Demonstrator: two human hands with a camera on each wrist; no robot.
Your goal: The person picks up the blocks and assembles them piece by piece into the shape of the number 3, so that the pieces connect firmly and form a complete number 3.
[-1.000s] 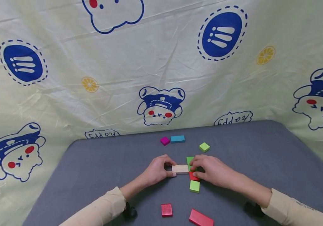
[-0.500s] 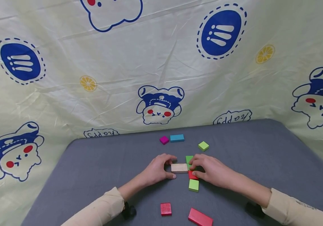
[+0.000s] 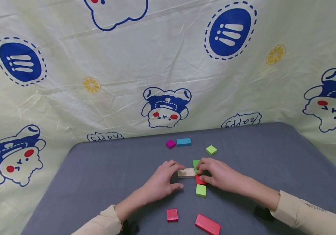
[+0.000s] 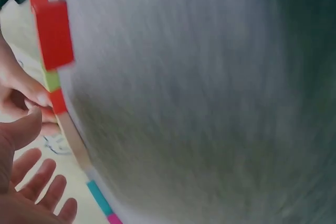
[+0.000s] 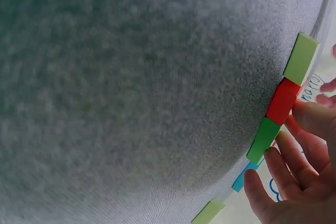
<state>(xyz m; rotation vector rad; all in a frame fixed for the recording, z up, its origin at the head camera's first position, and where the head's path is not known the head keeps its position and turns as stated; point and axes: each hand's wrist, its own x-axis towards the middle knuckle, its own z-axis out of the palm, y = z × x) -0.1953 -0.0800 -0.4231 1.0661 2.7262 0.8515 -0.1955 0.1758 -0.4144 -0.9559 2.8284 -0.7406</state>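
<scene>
My left hand (image 3: 159, 181) has its fingers spread, and the thumb stands off the pale wooden block (image 3: 186, 173). The index finger lies at that block's far side; whether it touches I cannot tell. To the right, the wooden block meets a short column with a green part (image 3: 196, 163), a red block (image 3: 200, 180) and a light green block (image 3: 201, 190). My right hand (image 3: 222, 175) rests at this column. Its thumb touches the red block, with the fingertips at the green part (image 5: 264, 140) in the right wrist view. That hand partly covers the green and red pieces.
At the back lie a magenta block (image 3: 170, 144), a blue block (image 3: 184, 142) and a light green block (image 3: 211, 150). Nearer the front are a red square block (image 3: 172, 215) and a long red block (image 3: 208, 224). A printed curtain (image 3: 112, 65) hangs behind the grey table (image 3: 106, 176).
My left thumb has moved away from the wooden block toward me, and that hand's grip has spread wider. My right hand stays at the column. The view has shifted slightly.
</scene>
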